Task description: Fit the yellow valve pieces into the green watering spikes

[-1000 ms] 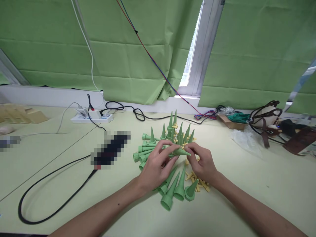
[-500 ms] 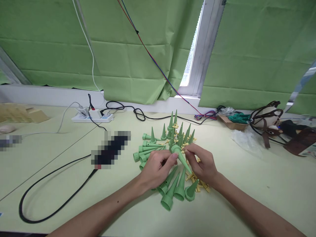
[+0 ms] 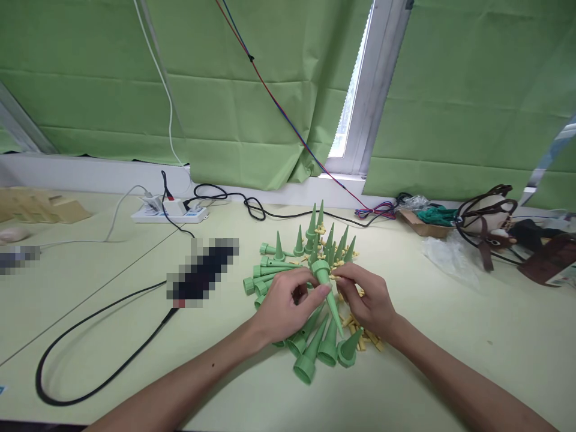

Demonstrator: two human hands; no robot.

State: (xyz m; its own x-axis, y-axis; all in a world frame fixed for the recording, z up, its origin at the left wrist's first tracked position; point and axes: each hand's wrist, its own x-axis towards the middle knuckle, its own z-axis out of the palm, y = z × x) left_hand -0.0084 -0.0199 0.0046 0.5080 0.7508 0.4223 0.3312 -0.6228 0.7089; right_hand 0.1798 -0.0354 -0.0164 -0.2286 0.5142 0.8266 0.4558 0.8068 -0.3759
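Observation:
My left hand [image 3: 292,305] is closed around a green plastic plant-watering spike [image 3: 332,303], thumb on its side. The spike's wide capped end points up and away, and its tip slants down toward me. Just right of the cap, my right hand [image 3: 369,299] pinches what looks like a small yellow plastic valve [image 3: 333,276], mostly covered by the fingertips. Several more green spikes [image 3: 306,363] lie below and left of the hands. Behind the hands, other green spikes [image 3: 279,247] stand point up among yellow valves. Loose yellow valves [image 3: 369,339] lie under my right hand.
A pixelated dark device [image 3: 204,273] with a black cable lies on the left of the table [image 3: 135,336]. Behind it sits a white power strip [image 3: 171,215]. At the back right are a cardboard box [image 3: 420,224], a clear plastic bag [image 3: 450,255] and a bag with brown straps [image 3: 488,213].
The spike in my left hand has turned, so its tip now points more toward me. My left thumb has shifted slightly to the right. My right hand keeps its pinch in nearly the same place.

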